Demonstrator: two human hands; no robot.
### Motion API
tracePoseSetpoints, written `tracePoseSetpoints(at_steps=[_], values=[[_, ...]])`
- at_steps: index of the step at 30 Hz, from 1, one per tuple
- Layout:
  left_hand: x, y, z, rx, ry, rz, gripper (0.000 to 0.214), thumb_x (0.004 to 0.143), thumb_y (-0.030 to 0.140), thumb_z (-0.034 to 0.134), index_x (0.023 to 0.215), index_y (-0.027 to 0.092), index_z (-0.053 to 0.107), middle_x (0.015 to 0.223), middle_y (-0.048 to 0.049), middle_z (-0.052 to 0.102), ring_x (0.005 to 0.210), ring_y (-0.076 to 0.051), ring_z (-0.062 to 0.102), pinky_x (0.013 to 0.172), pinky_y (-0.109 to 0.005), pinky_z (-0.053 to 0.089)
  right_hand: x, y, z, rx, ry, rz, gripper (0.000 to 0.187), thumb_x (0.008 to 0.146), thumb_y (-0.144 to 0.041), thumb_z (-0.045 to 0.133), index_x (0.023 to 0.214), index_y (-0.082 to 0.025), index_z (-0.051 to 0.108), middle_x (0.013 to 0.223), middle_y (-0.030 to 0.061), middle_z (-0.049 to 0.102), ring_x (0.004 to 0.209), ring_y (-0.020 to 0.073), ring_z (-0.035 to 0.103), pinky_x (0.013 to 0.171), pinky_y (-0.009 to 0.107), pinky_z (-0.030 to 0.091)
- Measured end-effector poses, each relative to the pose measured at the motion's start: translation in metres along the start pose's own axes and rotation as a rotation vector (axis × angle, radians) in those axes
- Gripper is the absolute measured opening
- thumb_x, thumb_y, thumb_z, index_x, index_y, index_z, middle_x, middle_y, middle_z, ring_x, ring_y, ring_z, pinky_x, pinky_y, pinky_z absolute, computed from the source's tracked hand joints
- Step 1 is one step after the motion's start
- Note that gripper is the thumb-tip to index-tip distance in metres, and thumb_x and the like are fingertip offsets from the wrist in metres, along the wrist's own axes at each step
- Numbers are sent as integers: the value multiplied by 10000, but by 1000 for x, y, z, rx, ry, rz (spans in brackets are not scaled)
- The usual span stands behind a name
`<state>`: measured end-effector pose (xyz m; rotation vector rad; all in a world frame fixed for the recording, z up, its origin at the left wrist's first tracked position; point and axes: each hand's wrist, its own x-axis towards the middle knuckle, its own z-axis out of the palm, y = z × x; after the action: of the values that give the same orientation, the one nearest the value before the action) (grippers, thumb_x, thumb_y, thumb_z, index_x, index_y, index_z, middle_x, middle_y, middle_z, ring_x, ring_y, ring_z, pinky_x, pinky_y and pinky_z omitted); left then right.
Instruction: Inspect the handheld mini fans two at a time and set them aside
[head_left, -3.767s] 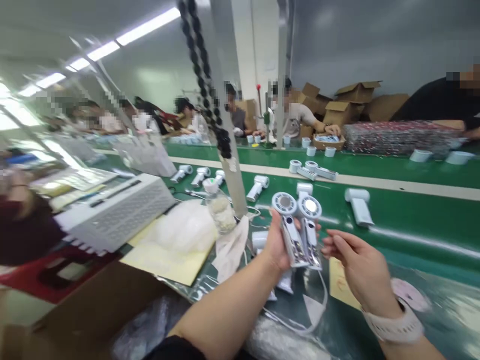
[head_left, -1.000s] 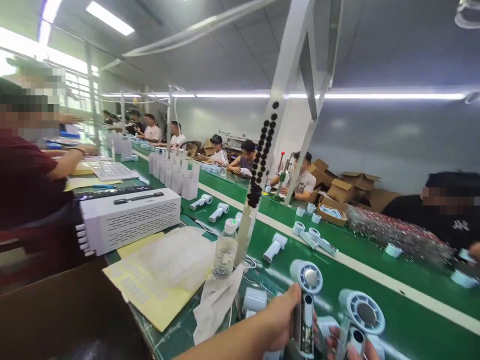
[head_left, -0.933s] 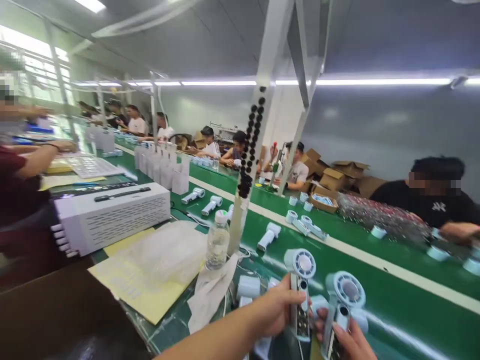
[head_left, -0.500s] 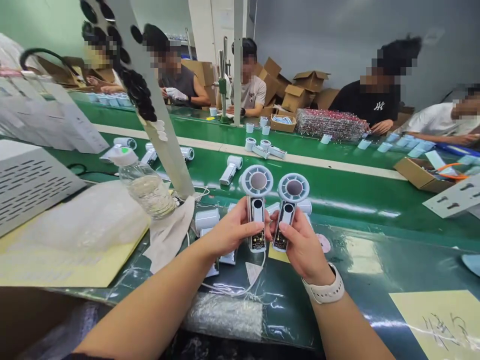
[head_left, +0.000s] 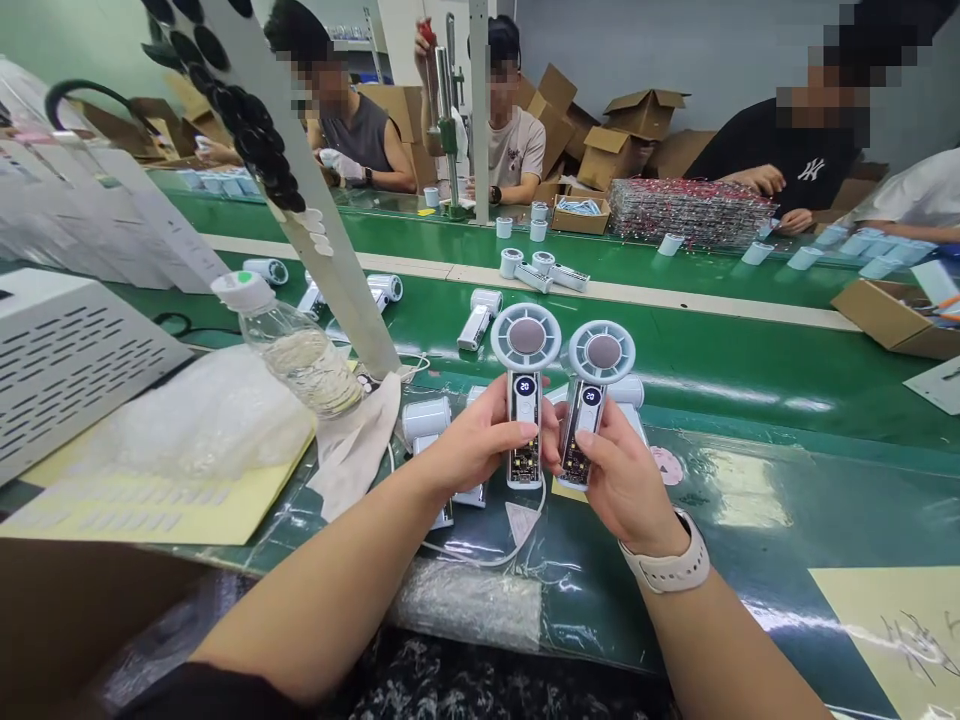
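Note:
My left hand (head_left: pixel 491 430) is closed round the handle of a light-blue handheld fan (head_left: pixel 527 345), its thumb on the front. A second handheld fan (head_left: pixel 601 355) is held upright beside it in my right hand (head_left: pixel 619 465), thumb also pressed on the handle. Both handles lack a front cover, so circuit boards show, and each round display reads 20. The fan heads are close together, facing me. Behind and below my left hand, more fan bodies (head_left: pixel 426 418) lie on the bench, partly hidden by my arm and hands.
A green conveyor (head_left: pixel 712 350) runs across, with a fan unit (head_left: pixel 480 320) lying on it. To the left stand a clear bottle (head_left: pixel 300 350), a slanted post (head_left: pixel 337 270) with black discs and a vented metal box (head_left: pixel 82 360). Several co-workers sit opposite, near a wire bundle (head_left: pixel 690 212).
The displays on both fans, dark before, are now lit with 20. My hands still hold both fans, and the view has shifted slightly. A co-worker opposite has raised a hand to the press.

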<state>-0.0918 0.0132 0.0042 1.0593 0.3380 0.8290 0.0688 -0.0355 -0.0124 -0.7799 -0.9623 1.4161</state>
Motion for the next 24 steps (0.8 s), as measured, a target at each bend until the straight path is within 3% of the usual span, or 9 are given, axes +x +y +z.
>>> tracePoseSetpoints(at_steps=[5, 10, 14, 17, 24], values=[[2, -6, -2, 3, 49, -12, 394, 723, 289, 775, 1003, 196, 513, 824, -3, 644, 676, -171, 652, 697, -355, 526, 0, 4, -3, -22, 64, -14, 364, 790, -364, 742, 1079, -262, 546, 894, 4, 638, 689, 175, 619, 633, 349, 540], [7, -7, -7, -19, 203, -21, 369, 718, 263, 721, 1015, 197, 513, 781, 32, 604, 585, -127, 589, 596, -301, 486, 2, 8, -8, -65, 185, 7, 213, 847, -382, 657, 970, -235, 564, 885, 13, 655, 659, 160, 616, 562, 309, 535], [5, 1, -6, -85, 132, -10, 466, 707, 269, 731, 1118, 201, 523, 806, 25, 608, 635, -133, 598, 618, -295, 479, 0, 7, -8, -50, 139, 4, 212, 864, -401, 656, 962, -233, 572, 895, 16, 653, 655, 155, 607, 552, 308, 536], [5, 4, -4, 6, 146, 33, 396, 698, 244, 758, 1010, 197, 519, 814, 21, 609, 657, -124, 598, 616, -278, 464, 0, 5, -8, -38, 99, -18, 239, 857, -416, 679, 981, -240, 573, 900, 15, 655, 654, 155, 609, 540, 303, 537], [9, -1, -4, 86, 234, -46, 421, 712, 331, 791, 960, 197, 477, 821, 16, 609, 655, -129, 597, 616, -310, 485, 3, 2, -8, -10, 214, 23, 189, 825, -370, 670, 912, -229, 579, 880, 6, 679, 639, 137, 619, 532, 274, 552]])
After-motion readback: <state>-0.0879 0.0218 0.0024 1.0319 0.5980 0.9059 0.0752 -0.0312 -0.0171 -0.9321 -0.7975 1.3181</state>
